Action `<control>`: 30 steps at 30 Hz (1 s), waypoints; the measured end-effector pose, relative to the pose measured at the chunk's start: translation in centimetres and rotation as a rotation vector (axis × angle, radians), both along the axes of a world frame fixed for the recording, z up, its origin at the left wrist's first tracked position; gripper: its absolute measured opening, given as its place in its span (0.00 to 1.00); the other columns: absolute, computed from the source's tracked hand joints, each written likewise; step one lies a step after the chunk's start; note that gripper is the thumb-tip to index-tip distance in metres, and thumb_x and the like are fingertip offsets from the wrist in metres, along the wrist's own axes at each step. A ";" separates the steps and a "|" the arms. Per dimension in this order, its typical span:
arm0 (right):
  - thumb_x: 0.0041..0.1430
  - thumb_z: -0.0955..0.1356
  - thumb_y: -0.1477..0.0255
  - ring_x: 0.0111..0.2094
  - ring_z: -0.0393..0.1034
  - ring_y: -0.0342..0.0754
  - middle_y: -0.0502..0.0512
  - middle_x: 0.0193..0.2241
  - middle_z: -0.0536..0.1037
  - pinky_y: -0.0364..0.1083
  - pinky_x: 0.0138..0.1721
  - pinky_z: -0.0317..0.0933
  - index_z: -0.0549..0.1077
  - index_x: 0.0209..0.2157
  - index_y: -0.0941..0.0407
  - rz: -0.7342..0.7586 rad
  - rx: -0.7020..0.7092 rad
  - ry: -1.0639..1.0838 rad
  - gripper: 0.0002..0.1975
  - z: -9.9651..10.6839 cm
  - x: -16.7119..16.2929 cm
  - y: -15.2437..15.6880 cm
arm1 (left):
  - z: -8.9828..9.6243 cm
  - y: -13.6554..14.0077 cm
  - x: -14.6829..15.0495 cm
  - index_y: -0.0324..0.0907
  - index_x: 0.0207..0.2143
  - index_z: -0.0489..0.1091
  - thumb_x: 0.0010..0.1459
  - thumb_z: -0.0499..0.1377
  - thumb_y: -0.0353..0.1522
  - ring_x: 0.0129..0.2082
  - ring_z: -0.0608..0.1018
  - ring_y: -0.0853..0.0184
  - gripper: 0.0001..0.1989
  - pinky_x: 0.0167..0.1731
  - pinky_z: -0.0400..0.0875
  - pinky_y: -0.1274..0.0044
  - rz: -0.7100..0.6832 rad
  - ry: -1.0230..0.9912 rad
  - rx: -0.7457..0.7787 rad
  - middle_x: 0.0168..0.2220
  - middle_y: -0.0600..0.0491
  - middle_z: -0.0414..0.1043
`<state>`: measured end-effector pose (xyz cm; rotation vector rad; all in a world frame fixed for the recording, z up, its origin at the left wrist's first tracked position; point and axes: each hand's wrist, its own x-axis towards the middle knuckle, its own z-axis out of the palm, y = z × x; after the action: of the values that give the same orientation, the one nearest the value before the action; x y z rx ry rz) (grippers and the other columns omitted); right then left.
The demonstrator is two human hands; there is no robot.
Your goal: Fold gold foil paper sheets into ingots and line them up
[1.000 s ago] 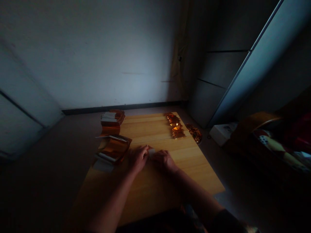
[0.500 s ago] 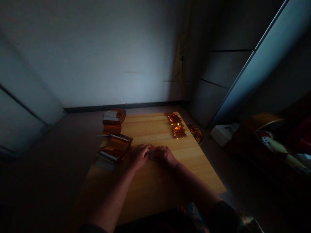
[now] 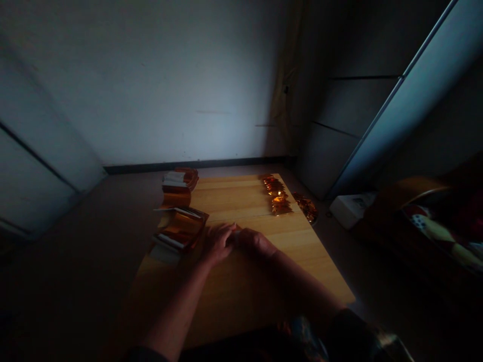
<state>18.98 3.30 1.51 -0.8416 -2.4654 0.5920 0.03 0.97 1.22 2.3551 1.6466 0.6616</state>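
Close together over the middle of the wooden table, my left hand and my right hand both grip a small sheet of foil paper. Only a bit of its pale and copper surface shows between the fingers; the rest is hidden. Left of my left hand lie stacks of copper-coloured foil sheets with pale edges, curled and overlapping. A row of folded shiny foil pieces stands by the far right edge of the table.
A heap of shiny foil pieces sits below the table's right edge. Beyond it on the floor is a white box. A wooden chair-like piece with patterned cloth stands at the right. The wall rises behind the table.
My right hand has turned and its fingers have closed further over the foil paper, covering more of it. The view has shifted slightly, so everything sits a little farther right.
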 end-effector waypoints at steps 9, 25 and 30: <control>0.58 0.66 0.72 0.38 0.70 0.45 0.55 0.35 0.77 0.43 0.42 0.63 0.76 0.33 0.56 0.027 0.053 0.212 0.06 -1.4 0.7 0.9 | 0.2 -0.1 0.0 0.48 0.50 0.67 0.52 0.58 0.31 0.56 0.67 0.58 0.21 0.56 0.55 0.60 -0.008 -0.023 0.020 0.53 0.50 0.70; 0.56 0.67 0.67 0.33 0.70 0.44 0.55 0.37 0.75 0.39 0.31 0.58 0.75 0.38 0.57 -0.241 -0.065 -0.355 0.10 1.4 -0.9 1.5 | -0.1 0.2 -0.1 0.47 0.50 0.66 0.52 0.58 0.33 0.54 0.68 0.58 0.21 0.56 0.55 0.61 -0.003 0.007 0.003 0.53 0.50 0.69; 0.62 0.63 0.66 0.33 0.71 0.46 0.58 0.39 0.75 0.40 0.31 0.60 0.73 0.41 0.58 -0.261 -0.018 -0.485 0.13 2.5 -1.6 1.0 | -0.2 0.2 -0.1 0.47 0.49 0.67 0.52 0.57 0.32 0.52 0.70 0.59 0.20 0.56 0.54 0.61 -0.007 0.005 0.006 0.51 0.50 0.70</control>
<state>17.37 4.32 3.96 -1.4264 -2.6997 0.3443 -0.05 1.18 1.04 2.3675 1.6404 0.6604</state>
